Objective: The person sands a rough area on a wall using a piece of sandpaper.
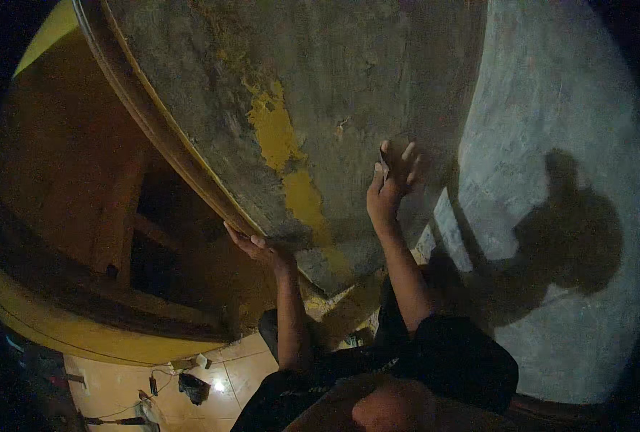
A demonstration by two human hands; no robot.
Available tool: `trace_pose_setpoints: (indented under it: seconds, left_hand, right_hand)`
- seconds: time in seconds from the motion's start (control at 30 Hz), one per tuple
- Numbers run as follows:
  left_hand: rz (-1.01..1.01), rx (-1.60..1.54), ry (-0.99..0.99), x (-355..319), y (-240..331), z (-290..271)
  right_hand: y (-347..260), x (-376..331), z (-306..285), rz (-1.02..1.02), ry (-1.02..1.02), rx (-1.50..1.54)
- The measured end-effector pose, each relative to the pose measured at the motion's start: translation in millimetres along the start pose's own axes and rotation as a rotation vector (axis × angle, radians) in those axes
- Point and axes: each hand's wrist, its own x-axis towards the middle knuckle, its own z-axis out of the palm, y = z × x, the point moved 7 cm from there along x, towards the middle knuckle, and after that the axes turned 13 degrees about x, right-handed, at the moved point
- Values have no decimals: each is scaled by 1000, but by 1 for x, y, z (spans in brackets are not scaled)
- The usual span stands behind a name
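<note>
My right hand [392,180] is raised against a rough grey wall [348,86] with patches of old yellow paint [276,133]. It grips a small flat dark scraper [384,163], whose blade rests on the wall surface. My left hand [256,246] lies with its fingers apart on the wooden door frame [168,155] at the wall's left edge, holding nothing.
Left of the frame a dark doorway opens onto yellow walls [68,327]. Below lies a pale tiled floor [233,374] with a dark rag [194,387] and small bits of debris. To the right, a lighter grey wall [572,144] carries my shadow.
</note>
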Motion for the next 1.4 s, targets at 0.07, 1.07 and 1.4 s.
trace_pose_setpoints:
  seconds: [0.07,1.07,1.4]
  left_hand:
    - [-30,22,-23,0,-9,0]
    - [116,30,26,0,9,0]
    - [23,-33,27,-2,-10,7]
  right_hand:
    - [-2,-7,1,14,-31,-31]
    - [-7,-6,-2,-7,-22,-100]
    - [-3,1,-1,-41,49,-39]
